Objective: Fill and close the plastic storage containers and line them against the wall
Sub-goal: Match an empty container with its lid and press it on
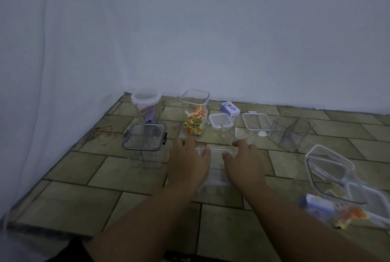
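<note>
Fingers of both hands curl over the rim of a clear tub [213,169] on the tiled floor [88,196], left hand [187,162] and right hand [244,166] gripping opposite sides. Left of it stands a lidded box [144,145]. Farther back, an open jar [195,114] holds bright packets; a round jar [146,103] sits near the wall [211,40].

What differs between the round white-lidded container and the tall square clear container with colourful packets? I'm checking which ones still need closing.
The round clear container with the white lid is closed; the tall square clear container stands open, no lid on it. The round one holds purple and pinkish items; the square one holds yellow, orange and white packets. Both stand upright near the wall and are partly filled.
</note>
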